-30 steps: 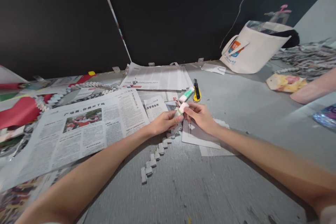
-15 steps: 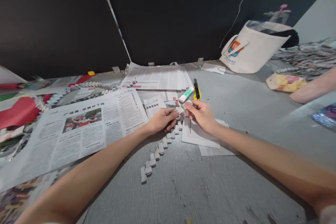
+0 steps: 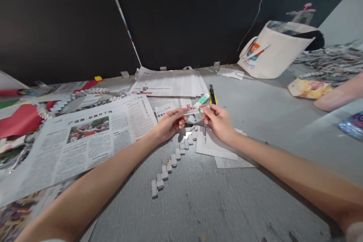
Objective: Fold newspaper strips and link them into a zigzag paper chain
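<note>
A narrow folded paper strip (image 3: 193, 111) stretches between my two hands. My left hand (image 3: 170, 124) pinches its left end, and my right hand (image 3: 217, 121) pinches the right end between thumb and fingers. Below them, a zigzag chain of folded paper pieces (image 3: 169, 165) lies on the grey floor, running from under my hands toward the lower left. Just beyond my fingers lies a white and green glue stick (image 3: 202, 100), partly covered by them. A yellow and black utility knife (image 3: 212, 95) is beside it.
A printed newspaper sheet (image 3: 90, 140) spreads to the left, with more paper sheets (image 3: 170, 83) at the back. Cut papers (image 3: 217, 145) lie under my right hand. A white tote bag (image 3: 276, 53) leans by the black wall. At right, someone's bare limb (image 3: 340, 94) reaches in.
The paper piece between my fingers now shows as a long strip pulled level. My hands have moved slightly apart, my left hand shifting left.
</note>
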### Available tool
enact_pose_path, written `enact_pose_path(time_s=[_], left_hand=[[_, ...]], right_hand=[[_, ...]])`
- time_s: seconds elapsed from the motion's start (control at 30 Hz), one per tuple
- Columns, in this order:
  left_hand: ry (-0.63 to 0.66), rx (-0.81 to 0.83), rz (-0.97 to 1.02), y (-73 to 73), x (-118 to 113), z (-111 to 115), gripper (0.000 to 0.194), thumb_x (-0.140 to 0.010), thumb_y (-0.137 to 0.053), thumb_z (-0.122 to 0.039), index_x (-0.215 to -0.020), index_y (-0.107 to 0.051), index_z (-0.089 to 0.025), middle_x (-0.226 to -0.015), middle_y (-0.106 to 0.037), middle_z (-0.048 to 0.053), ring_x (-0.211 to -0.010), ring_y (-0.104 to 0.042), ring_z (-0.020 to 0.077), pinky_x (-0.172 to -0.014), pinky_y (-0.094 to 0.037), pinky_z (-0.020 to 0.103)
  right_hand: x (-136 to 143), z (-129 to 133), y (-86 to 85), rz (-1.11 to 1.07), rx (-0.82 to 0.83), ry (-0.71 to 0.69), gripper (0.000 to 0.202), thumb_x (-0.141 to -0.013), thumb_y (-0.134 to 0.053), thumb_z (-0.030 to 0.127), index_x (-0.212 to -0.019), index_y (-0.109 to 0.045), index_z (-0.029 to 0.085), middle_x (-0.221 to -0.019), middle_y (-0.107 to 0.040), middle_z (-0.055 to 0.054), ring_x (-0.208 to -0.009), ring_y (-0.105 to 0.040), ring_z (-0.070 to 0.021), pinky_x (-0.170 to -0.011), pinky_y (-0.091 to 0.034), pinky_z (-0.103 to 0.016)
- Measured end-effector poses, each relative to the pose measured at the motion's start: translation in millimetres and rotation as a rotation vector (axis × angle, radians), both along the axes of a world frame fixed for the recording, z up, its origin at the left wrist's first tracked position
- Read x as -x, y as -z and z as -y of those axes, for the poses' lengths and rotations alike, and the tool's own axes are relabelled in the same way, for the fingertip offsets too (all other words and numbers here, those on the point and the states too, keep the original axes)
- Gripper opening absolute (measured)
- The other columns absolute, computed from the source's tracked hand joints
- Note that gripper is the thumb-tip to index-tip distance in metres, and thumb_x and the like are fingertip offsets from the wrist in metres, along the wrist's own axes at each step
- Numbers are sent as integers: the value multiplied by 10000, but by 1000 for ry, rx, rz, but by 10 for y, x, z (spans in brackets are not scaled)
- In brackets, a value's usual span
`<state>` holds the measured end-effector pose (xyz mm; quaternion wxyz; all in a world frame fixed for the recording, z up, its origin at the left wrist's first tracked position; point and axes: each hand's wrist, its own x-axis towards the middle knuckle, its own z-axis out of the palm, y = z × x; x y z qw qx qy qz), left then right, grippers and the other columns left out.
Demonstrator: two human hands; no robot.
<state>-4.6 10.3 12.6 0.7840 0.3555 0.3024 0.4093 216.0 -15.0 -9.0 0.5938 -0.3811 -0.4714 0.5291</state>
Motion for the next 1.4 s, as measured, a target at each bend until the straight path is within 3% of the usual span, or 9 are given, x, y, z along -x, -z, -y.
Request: enact_pose_path(time_s=[0.23,0.4,0.57,0.67,0.83,1.0,1.13,1.4], left_hand=[[21,-33,5,13,9,-6,77,-884,-757,-103,-959,-770,-97,-756,-716,65,-570,-555,69,-532,-445,182],[84,-83,-35,10,23,11,212,-951,-771,-310,-936,-756,-99,-782,-727,77,-576,-582,88,-556,-479,219],[147,-128,-81,3,19,33,299,-949,-774,-286,-1221,-720,-176,-789,-744,53,-600,-607,109,-611,-498,244],[157,-167,-129,39,3,39,283,-938,-777,-275,-1187,-719,-153,-828,-763,73,-628,-614,109,-648,-505,260],[167,-283,-242,61,-34,78,285,-943,-768,-298,-1162,-710,-125,-920,-798,118,-661,-630,119,-673,-512,283],[170,-360,-334,2,-50,122,245,-955,-748,-295,-1130,-739,-123,-953,-803,141,-655,-620,124,-672,-529,298],[172,-379,-327,-16,-56,124,217,-947,-759,-296,-1083,-758,-127,-934,-800,141,-638,-617,122,-650,-518,290],[180,-391,-334,-2,-50,117,266,-946,-765,-333,-1111,-762,-125,-888,-785,123,-634,-606,122,-639,-497,279]], right_hand=[[29,-36,-36,-132,32,32,47,-833,-733,203,-867,-728,235,-622,-652,26,-533,-521,-105,-524,-368,-255],[32,-41,-41,-137,26,54,56,-815,-683,188,-815,-722,228,-605,-638,23,-523,-505,-105,-513,-357,-248],[27,-27,-56,-134,-14,63,44,-828,-683,225,-789,-700,234,-584,-585,29,-518,-462,-114,-506,-342,-264],[20,-34,-73,-157,-16,40,73,-853,-730,303,-843,-710,234,-617,-570,27,-545,-456,-122,-515,-350,-276],[17,-75,-77,-176,19,1,247,-789,-902,367,-939,-749,243,-690,-531,37,-605,-434,-120,-532,-349,-281],[-2,-65,-33,-44,49,-104,276,-894,-829,501,-874,-773,231,-735,-594,-6,-635,-477,-133,-578,-405,-312],[-16,-39,1,20,27,-114,292,-958,-754,536,-943,-794,247,-746,-616,-11,-640,-508,-145,-605,-439,-325],[-16,-19,8,29,-3,-124,261,-990,-730,503,-997,-808,254,-756,-618,-4,-608,-489,-127,-552,-363,-309]])
